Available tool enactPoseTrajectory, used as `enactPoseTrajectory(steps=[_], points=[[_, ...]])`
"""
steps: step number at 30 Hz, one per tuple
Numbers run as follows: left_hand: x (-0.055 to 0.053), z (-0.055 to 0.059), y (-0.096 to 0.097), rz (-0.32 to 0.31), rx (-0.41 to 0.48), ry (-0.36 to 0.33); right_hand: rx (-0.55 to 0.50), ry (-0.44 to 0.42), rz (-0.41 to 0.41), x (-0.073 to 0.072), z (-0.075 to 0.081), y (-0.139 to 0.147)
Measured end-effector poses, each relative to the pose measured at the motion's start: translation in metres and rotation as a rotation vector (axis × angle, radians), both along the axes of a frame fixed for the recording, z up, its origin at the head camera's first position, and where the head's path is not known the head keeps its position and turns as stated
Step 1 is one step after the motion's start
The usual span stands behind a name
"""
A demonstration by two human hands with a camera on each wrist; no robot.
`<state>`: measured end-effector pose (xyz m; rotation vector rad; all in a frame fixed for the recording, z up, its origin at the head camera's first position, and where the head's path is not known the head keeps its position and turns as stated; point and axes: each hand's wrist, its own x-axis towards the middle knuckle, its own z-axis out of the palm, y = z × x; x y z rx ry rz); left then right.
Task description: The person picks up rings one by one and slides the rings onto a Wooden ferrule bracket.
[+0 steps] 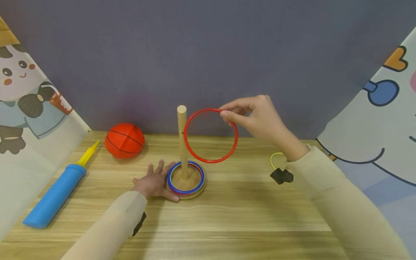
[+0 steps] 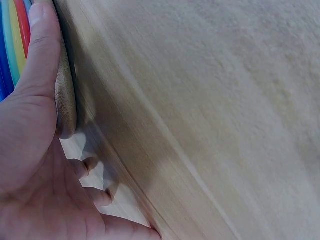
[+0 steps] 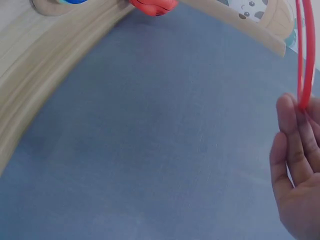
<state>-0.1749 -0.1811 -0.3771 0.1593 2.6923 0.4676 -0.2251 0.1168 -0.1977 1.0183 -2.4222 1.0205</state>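
My right hand (image 1: 260, 115) pinches a red ring (image 1: 212, 161) at its upper right between thumb and fingertips. The ring hangs upright in the air just right of the wooden peg (image 1: 182, 121), its left edge overlapping the peg in the head view. Around the peg's foot, rings lie stacked on the round wooden base (image 1: 195, 195), with a blue ring (image 1: 203, 177) on top. Blue, teal, yellow and red rings show in the left wrist view. With fingers spread, my left hand (image 1: 152, 183) rests at the base's left side, thumb along its front edge.
A red ball with black lines (image 1: 125, 141) and a blue hand pump (image 1: 55, 196) with a yellow nozzle lie left on the wooden table (image 1: 234, 216). A yellow ring (image 1: 271, 159) lies right, partly behind my right wrist. A grey panel (image 1: 208, 54) stands behind.
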Motion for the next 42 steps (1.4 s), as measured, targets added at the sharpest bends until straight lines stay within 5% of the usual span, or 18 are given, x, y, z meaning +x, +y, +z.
enactPoseTrajectory(steps=[8,16,22,42], points=[[0.000,-0.002,-0.001,-0.009,0.009,0.010,-0.066,0.008,-0.014,-0.012,0.009,-0.024],[0.000,0.000,-0.002,0.009,0.027,-0.013,0.030,-0.047,-0.066,-0.024,0.003,-0.046],[0.001,0.002,-0.001,0.014,0.031,-0.009,0.121,-0.063,-0.049,-0.030,-0.019,-0.055],[0.001,0.003,0.002,0.018,-0.014,-0.031,0.192,-0.228,0.055,-0.024,-0.117,-0.066]])
